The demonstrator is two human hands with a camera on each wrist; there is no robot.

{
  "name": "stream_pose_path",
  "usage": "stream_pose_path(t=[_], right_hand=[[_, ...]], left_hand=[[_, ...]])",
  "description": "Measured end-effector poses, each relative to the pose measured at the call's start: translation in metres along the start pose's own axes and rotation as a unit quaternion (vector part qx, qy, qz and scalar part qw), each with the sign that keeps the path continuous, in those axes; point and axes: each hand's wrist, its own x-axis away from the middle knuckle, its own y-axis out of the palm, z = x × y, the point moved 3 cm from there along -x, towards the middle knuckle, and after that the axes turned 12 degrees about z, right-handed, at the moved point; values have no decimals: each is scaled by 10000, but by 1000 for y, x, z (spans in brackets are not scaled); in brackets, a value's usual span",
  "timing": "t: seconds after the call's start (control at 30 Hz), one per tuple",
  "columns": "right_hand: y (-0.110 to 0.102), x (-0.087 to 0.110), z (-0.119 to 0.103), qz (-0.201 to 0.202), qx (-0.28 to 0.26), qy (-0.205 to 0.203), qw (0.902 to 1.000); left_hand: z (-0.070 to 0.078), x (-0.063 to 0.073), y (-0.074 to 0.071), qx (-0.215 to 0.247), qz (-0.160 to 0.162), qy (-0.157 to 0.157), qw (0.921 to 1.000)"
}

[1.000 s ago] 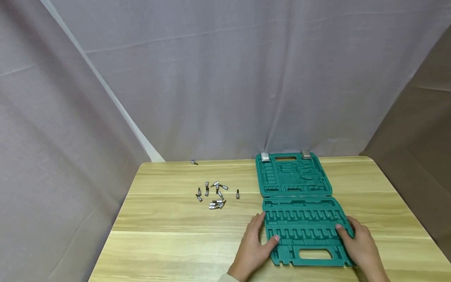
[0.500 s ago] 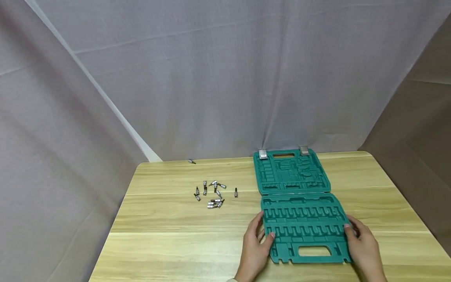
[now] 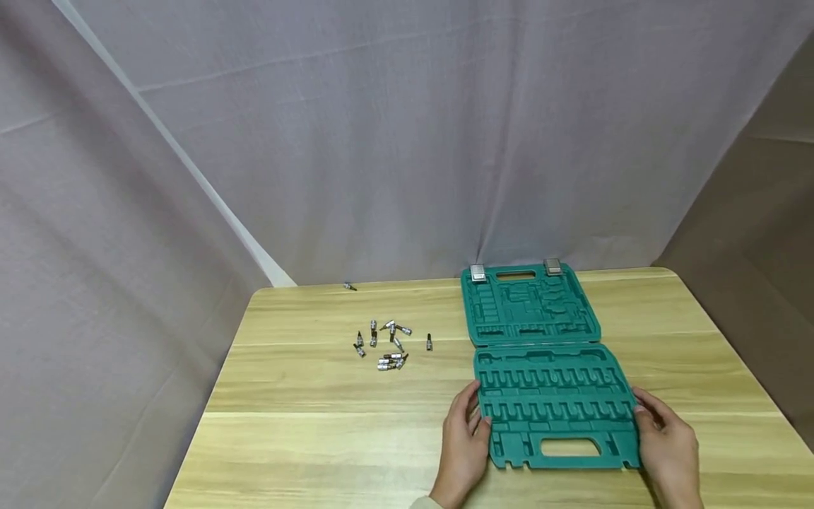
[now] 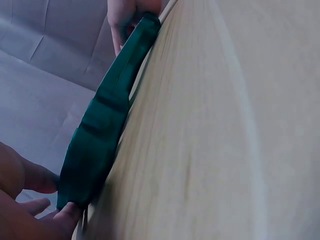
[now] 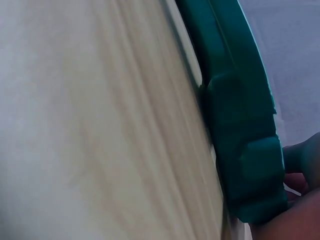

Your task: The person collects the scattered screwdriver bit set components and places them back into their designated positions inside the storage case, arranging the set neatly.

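Observation:
An unfolded green plastic tool case (image 3: 553, 428) lies on the wooden table, its moulded slots facing up. My left hand (image 3: 463, 449) holds its near half by the left edge, thumb at the rim; in the left wrist view, those fingers (image 4: 65, 217) sit round the case's lower corner. At the opposite edge my right hand (image 3: 668, 445) grips the case, thumb against its side. The right wrist view shows the case wall (image 5: 250, 155) with part of that hand beside it. Several small silver-and-black bit sockets (image 3: 392, 362) lie loose to the left, away from both hands.
The case's far half (image 3: 531, 307), with two metal latches (image 3: 478, 273), reaches the table's back edge. One bit socket (image 3: 350, 286) lies alone at that edge, another (image 3: 429, 343) nearer the case. Grey curtains (image 3: 407, 141) hang behind the wooden table (image 3: 305, 438).
Both thumbs have slid outward from the top of the case to its side rims. The head view has shifted slightly; the bit sockets lie as before.

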Motion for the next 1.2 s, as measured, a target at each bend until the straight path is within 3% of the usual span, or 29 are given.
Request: stream_pose_path(t=[0.33,0.57,0.8,1.2], right_hand=[[-3,-3,-3,229,-26,-46,9997],[-8,-2,5,178,58,329,9993],[-3,0,2,129,-9,164,9998],[2,-1,-4,217,-24,-52,9997]], left_hand=[[-2,0,6,101,76,91,9999],[-6,5,7,-67,40,-320,9995],[-7,6,3,-145,145,-368,9991],[-5,0,1,-218,15,-427,9988]])
